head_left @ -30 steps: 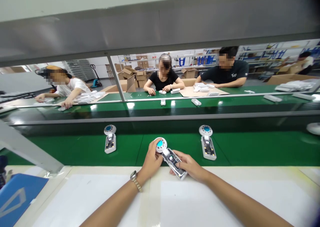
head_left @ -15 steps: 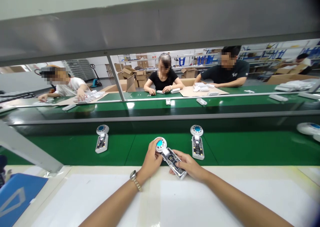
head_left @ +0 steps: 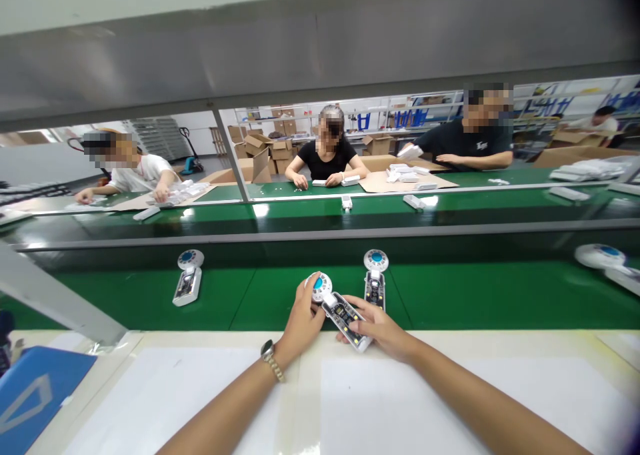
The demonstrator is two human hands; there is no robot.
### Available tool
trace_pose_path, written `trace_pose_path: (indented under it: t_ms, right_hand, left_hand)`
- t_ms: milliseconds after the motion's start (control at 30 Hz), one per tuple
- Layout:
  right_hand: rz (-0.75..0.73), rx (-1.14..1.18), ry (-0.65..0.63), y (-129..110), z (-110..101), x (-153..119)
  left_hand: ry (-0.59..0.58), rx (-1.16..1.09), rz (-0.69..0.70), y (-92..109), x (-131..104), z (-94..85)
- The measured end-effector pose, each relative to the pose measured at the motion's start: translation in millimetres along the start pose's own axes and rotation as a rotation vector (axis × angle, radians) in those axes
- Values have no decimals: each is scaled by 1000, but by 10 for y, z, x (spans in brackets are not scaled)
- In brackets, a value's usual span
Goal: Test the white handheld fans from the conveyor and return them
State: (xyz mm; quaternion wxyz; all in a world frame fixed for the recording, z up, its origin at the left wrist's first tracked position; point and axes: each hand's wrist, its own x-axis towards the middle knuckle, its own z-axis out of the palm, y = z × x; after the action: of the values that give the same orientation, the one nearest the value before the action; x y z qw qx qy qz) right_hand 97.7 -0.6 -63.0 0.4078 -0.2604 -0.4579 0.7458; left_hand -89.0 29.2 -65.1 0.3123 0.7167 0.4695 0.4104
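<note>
Between my two hands, over the near edge of the belt, I hold a white electronic device [head_left: 347,320]. Its round head has a blue centre and a ring of dark openings, and its oblong body lies open on a dark circuit board. My left hand [head_left: 303,313] is closed around the round head. With the thumb on the circuit board and the fingers underneath, my right hand [head_left: 376,327] grips the body. Just behind that hand lies a similar device [head_left: 375,278] on the green belt, its lower end partly covered by my fingers. Another similar device [head_left: 188,278] rests farther left.
The green conveyor belt [head_left: 280,288] runs across in front of the pale worktable [head_left: 210,388]. More devices [head_left: 603,258] lie at far right. Beyond a rail, a second belt [head_left: 290,216] carries white parts, with co-workers seated behind it. A metal post [head_left: 65,295] and blue folder [head_left: 45,388] are left.
Devices on the near belt have moved left, while white parts on the far belt have moved right. My hands keep their hold with barely any movement. The far-right co-worker has lifted a white part.
</note>
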Motion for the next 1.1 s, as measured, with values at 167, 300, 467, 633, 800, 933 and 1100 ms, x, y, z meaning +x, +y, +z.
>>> trace_pose_path:
  t_ms: [167, 300, 467, 633, 800, 933, 1100]
  right_hand:
    - [26, 39, -8, -70, 26, -35]
    - [15, 1, -3, -28, 38, -25]
    - [-21, -171, 122, 120, 55, 51]
    - [-60, -474, 419, 175, 118, 96]
    - [-255, -961, 604, 79, 56, 53]
    - [-249, -1159, 730, 30, -94, 92]
    - [-56, -1220, 725, 4, -97, 221]
  left_hand:
    - [23, 60, -6, -40, -3, 7]
    - [26, 56, -6, -68, -9, 20]
    - [68, 68, -23, -102, 5, 4]
    - [121, 107, -77, -124, -2, 4]
    - [127, 180, -28, -105, 20, -59]
    - [333, 588, 201, -163, 191, -504]
    - [542, 1022, 94, -601, 220, -1558]
